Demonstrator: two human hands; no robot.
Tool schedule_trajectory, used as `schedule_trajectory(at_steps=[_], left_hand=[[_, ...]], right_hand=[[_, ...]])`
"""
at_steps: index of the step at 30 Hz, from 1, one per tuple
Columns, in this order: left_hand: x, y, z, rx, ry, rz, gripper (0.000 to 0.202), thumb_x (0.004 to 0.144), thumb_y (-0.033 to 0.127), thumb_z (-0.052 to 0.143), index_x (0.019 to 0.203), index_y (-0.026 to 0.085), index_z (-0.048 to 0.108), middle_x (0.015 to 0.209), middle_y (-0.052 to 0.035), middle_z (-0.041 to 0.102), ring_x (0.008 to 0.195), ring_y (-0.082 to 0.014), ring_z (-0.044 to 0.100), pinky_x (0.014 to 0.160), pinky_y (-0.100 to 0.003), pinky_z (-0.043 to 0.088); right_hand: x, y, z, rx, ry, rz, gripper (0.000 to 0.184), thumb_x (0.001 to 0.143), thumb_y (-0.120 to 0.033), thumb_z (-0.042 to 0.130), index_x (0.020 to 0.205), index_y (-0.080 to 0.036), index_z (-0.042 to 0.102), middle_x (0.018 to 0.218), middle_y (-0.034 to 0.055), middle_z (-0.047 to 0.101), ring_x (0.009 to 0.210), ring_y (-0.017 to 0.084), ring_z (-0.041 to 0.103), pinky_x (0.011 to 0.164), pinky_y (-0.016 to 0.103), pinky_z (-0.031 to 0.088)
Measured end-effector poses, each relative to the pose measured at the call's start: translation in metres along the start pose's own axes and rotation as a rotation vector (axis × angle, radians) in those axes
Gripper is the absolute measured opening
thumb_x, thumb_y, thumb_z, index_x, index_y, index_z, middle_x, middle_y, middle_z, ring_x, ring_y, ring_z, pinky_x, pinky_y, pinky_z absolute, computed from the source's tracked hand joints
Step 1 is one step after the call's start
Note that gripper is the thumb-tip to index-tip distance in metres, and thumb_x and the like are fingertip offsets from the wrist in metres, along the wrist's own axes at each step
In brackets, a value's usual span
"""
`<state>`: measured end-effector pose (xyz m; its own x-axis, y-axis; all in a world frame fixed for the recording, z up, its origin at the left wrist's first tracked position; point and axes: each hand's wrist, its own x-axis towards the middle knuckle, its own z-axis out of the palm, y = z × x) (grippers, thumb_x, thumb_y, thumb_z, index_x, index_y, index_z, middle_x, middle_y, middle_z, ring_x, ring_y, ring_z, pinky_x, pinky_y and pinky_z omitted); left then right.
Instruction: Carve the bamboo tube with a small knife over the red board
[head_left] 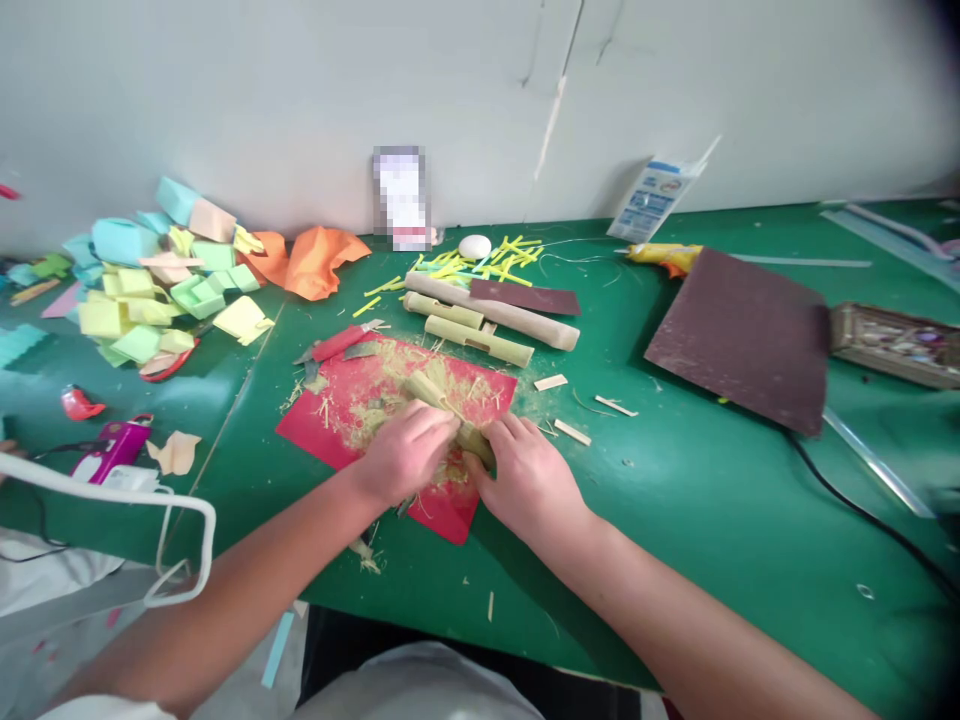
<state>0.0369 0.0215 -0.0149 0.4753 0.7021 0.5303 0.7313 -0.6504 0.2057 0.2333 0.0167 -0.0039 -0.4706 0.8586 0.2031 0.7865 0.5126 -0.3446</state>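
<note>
A notched bamboo tube (429, 388) lies slantwise over a red mat (307, 425) strewn with pale shavings and dust. My right hand (534, 478) is closed around the tube's near right end. Against the tube's middle, beside the cut notch, my left hand (411, 448) has its fingers pressed together; whether a small thing is also in them is hidden. A red-handled cutter (341, 342) rests on the mat's upper left edge. Just beyond the mat are two more notched bamboo pieces (480, 342), a longer bamboo tube (517, 322) and a dark brown strip (525, 296).
Folded paper pieces (139, 290) and orange paper (322, 262) are heaped at left. Yellow strips (502, 262) and a white egg-shaped object (475, 247) lie behind the bamboo. A brown sheet (750, 340) covers part of a yellow glue gun (667, 254). Small wood slips (572, 432) lie at right.
</note>
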Motion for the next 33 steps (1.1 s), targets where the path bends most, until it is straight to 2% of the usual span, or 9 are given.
schedule_trajectory(at_steps=[3, 7, 11, 14, 19, 22, 25, 29, 33], left_hand=[[0.001, 0.0, -0.001, 0.02, 0.028, -0.043, 0.021, 0.093, 0.012, 0.042, 0.102, 0.013, 0.061, 0.098, -0.0104, 0.065, 0.092, -0.0193, 0.059, 0.084, -0.038, 0.051], [0.004, -0.003, -0.004, 0.003, -0.034, 0.035, 0.016, 0.092, 0.017, 0.048, 0.097, 0.016, 0.063, 0.092, -0.0074, 0.066, 0.086, -0.0177, 0.059, 0.079, -0.032, 0.052], [0.006, -0.011, -0.005, 0.043, 0.021, -0.02, 0.022, 0.094, 0.013, 0.041, 0.096, 0.012, 0.063, 0.094, -0.0119, 0.065, 0.089, -0.0202, 0.058, 0.081, -0.038, 0.05], [0.004, -0.016, -0.004, 0.03, -0.015, 0.029, 0.018, 0.092, 0.017, 0.047, 0.101, 0.016, 0.063, 0.095, -0.0079, 0.066, 0.089, -0.018, 0.059, 0.081, -0.033, 0.052], [0.002, -0.023, -0.004, 0.062, 0.041, -0.015, 0.02, 0.093, 0.014, 0.044, 0.099, 0.014, 0.063, 0.095, -0.0101, 0.066, 0.089, -0.0195, 0.059, 0.081, -0.037, 0.051], [0.001, -0.023, -0.005, 0.04, -0.005, 0.048, 0.017, 0.09, 0.017, 0.051, 0.102, 0.017, 0.064, 0.096, -0.007, 0.067, 0.088, -0.0175, 0.06, 0.08, -0.033, 0.053], [-0.001, -0.021, -0.006, 0.059, 0.049, 0.009, 0.02, 0.092, 0.013, 0.045, 0.1, 0.013, 0.063, 0.093, -0.0103, 0.067, 0.087, -0.0194, 0.06, 0.081, -0.038, 0.052], [-0.004, -0.015, -0.005, 0.029, 0.007, 0.052, 0.018, 0.091, 0.016, 0.049, 0.101, 0.016, 0.064, 0.094, -0.0073, 0.067, 0.087, -0.0179, 0.06, 0.08, -0.033, 0.053], [-0.009, -0.012, -0.003, 0.056, 0.074, -0.033, 0.019, 0.092, 0.013, 0.046, 0.103, 0.013, 0.062, 0.098, -0.0114, 0.066, 0.09, -0.0204, 0.059, 0.081, -0.038, 0.052]], right_hand=[[0.0, 0.0, -0.001, 0.005, 0.006, 0.002, 0.008, 0.08, -0.023, 0.059, 0.077, -0.017, 0.055, 0.078, 0.0058, 0.057, 0.073, 0.019, 0.048, 0.065, 0.03, 0.038], [0.001, 0.001, 0.0, 0.003, -0.001, -0.002, 0.008, 0.079, -0.023, 0.058, 0.075, -0.018, 0.053, 0.077, 0.0055, 0.056, 0.073, 0.019, 0.048, 0.065, 0.03, 0.038], [0.001, 0.001, 0.001, -0.013, 0.009, -0.005, 0.009, 0.08, -0.024, 0.058, 0.074, -0.018, 0.053, 0.077, 0.0061, 0.057, 0.074, 0.02, 0.049, 0.066, 0.031, 0.038], [0.0, 0.001, 0.002, -0.002, 0.017, -0.015, 0.008, 0.079, -0.023, 0.058, 0.075, -0.018, 0.053, 0.078, 0.0062, 0.057, 0.075, 0.02, 0.049, 0.066, 0.031, 0.038], [0.0, 0.003, 0.002, -0.004, 0.009, -0.01, 0.009, 0.08, -0.024, 0.058, 0.076, -0.017, 0.054, 0.079, 0.0062, 0.058, 0.075, 0.02, 0.05, 0.067, 0.031, 0.039], [0.0, 0.002, 0.002, -0.003, 0.007, -0.014, 0.008, 0.08, -0.023, 0.058, 0.076, -0.017, 0.054, 0.078, 0.0061, 0.058, 0.075, 0.02, 0.05, 0.067, 0.031, 0.039], [0.0, 0.002, 0.001, -0.007, 0.014, -0.008, 0.01, 0.08, -0.024, 0.058, 0.074, -0.018, 0.053, 0.078, 0.0059, 0.057, 0.074, 0.02, 0.049, 0.066, 0.031, 0.039], [0.0, 0.001, 0.001, -0.002, 0.01, -0.003, 0.008, 0.08, -0.022, 0.058, 0.075, -0.018, 0.053, 0.077, 0.0051, 0.057, 0.072, 0.019, 0.049, 0.064, 0.03, 0.038], [0.0, 0.002, 0.001, 0.005, 0.018, -0.002, 0.007, 0.08, -0.023, 0.057, 0.076, -0.018, 0.054, 0.078, 0.0054, 0.057, 0.074, 0.019, 0.049, 0.065, 0.03, 0.038]])
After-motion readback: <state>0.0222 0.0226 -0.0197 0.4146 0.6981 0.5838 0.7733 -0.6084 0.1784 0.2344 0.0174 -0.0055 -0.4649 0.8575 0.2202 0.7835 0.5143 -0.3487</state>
